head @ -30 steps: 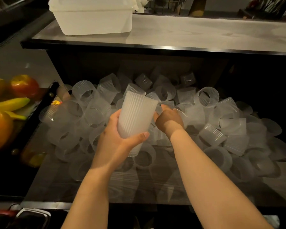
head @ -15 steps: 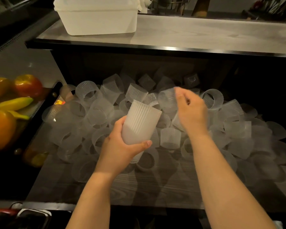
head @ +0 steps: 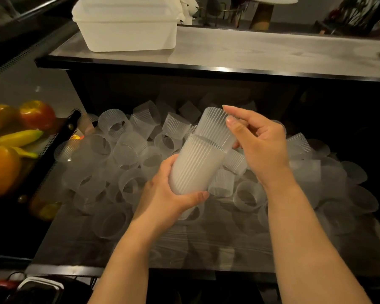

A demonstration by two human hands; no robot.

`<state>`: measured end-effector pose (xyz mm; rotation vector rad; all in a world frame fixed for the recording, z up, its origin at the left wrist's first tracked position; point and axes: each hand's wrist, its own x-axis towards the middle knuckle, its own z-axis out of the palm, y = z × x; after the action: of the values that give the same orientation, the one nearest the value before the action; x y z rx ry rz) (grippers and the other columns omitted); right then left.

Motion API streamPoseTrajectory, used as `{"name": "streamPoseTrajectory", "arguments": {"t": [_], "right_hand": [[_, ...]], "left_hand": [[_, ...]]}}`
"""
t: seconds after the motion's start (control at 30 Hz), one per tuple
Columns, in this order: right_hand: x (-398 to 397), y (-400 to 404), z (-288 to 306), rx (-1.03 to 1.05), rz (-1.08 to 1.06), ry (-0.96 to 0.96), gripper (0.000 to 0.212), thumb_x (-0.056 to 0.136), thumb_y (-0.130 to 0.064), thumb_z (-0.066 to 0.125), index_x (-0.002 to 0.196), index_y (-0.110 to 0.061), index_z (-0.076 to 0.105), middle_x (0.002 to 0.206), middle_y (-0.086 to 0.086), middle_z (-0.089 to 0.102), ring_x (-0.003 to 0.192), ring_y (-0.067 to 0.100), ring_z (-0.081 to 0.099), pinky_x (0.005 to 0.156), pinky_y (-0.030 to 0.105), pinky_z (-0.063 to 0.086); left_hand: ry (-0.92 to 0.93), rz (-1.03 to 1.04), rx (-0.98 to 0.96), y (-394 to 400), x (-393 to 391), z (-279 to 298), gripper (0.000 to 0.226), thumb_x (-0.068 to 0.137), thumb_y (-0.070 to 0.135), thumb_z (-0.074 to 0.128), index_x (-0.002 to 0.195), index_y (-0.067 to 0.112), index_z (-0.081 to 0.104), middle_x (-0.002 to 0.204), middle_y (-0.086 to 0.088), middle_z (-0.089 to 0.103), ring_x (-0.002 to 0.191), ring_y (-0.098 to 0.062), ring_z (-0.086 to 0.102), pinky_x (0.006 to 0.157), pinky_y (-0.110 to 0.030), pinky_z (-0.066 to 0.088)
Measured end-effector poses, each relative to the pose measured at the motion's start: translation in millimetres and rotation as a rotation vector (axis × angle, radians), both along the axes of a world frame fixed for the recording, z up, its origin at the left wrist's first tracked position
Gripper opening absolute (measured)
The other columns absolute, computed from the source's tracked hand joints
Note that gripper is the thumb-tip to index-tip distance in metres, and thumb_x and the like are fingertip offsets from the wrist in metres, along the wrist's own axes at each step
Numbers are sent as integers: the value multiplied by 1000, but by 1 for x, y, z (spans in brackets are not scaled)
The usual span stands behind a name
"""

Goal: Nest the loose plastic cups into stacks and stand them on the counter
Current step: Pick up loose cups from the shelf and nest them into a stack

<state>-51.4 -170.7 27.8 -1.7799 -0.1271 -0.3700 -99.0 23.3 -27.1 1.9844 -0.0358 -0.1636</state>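
The left hand (head: 167,194) reaches up from below, fingers wrapped round the lower part of a tilted stack (head: 193,167) held above the heap of loose cups (head: 127,150) on the lower shelf (head: 206,249). The right hand (head: 261,143) comes in from the right, fingers pinching a cup (head: 215,128) whose base sits in the stack's mouth. Above, a white tub (head: 127,25) stands on the table (head: 261,51).
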Motion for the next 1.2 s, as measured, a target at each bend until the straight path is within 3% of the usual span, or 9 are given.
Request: {"name": "streamPoseTrajectory", "arguments": {"t": [0.1, 0.23, 0.43, 0.67, 0.77, 0.87, 0.97, 1.07, 1.2], "right_hand": [[-4, 2, 2, -35, 19, 7, 23, 96, -23, 61, 116, -30, 69, 88, 23, 63, 67, 12, 52, 67, 25, 52], [-6, 4, 0, -122, 67, 28, 22, 96, -28, 61, 114, -35, 70, 83, 20, 62, 70, 12, 52, 70, 32, 51], [-11, 12, -11, -391, 37, -28, 30, 94, -54, 48, 120, -48, 63, 101, -9, 55, 86, 10, 56, 69, 20, 50], [-8, 14, -14, -258, 145, 17, 40, 94, -60, 35, 126, -51, 57, 117, -16, 54, 91, 0, 55, 76, 19, 49], [12, -7, -24, -181, -92, 43, 36, 98, -55, 40, 133, -51, 50, 120, -24, 59, 109, 10, 59, 96, 34, 50], [35, -33, -45, -424, -288, 241, 45, 96, -42, 53, 140, -32, 49, 131, -10, 58, 123, 22, 54, 105, 41, 44], [52, -38, -70, -725, -200, 474, 52, 96, -33, 58, 145, -23, 43, 145, 10, 46, 128, 29, 49, 103, 38, 42], [65, -34, -86, -877, -134, 644, 55, 97, -35, 53, 148, -26, 37, 151, 7, 37, 131, 29, 46, 106, 39, 40], [72, -37, -95, -955, -136, 643, 45, 98, -33, 49, 142, -25, 47, 140, 8, 52, 123, 30, 52, 101, 37, 43]], "left_hand": [[-4, -14, -44, -3, -3, 0, 85, 68, 43, 88, 132, 56, 34, 118, 20, 50, 99, -4, 56, 60, -19, 53], [-15, 14, -144, -6, -2, -1, 83, 70, 33, 90, 134, 47, 39, 117, 16, 53, 100, -8, 59, 62, -18, 54], [-7, 66, -215, -8, 2, -3, 81, 52, 53, 86, 120, 52, 44, 113, 15, 58, 99, -10, 63, 74, -36, 61], [-14, 125, -162, -8, 3, -4, 72, 55, 53, 83, 116, 55, 44, 108, 17, 59, 94, -6, 63, 71, -34, 60], [-16, 156, -148, -3, 9, -3, 84, 58, 52, 87, 129, 49, 43, 111, 19, 59, 98, -6, 61, 76, -35, 58], [3, 182, -165, 3, 13, -2, 92, 56, 55, 86, 136, 47, 42, 117, 16, 59, 105, -11, 61, 85, -43, 59], [10, 183, -172, 3, 14, -3, 92, 54, 56, 84, 136, 49, 43, 117, 17, 60, 104, -9, 62, 87, -44, 58], [25, 161, -166, 2, 13, -5, 89, 54, 57, 84, 132, 53, 43, 116, 20, 60, 104, -7, 61, 88, -43, 57], [31, 156, -167, 5, 13, -10, 84, 55, 56, 85, 128, 55, 45, 113, 22, 62, 102, -4, 63, 88, -43, 58]]}}
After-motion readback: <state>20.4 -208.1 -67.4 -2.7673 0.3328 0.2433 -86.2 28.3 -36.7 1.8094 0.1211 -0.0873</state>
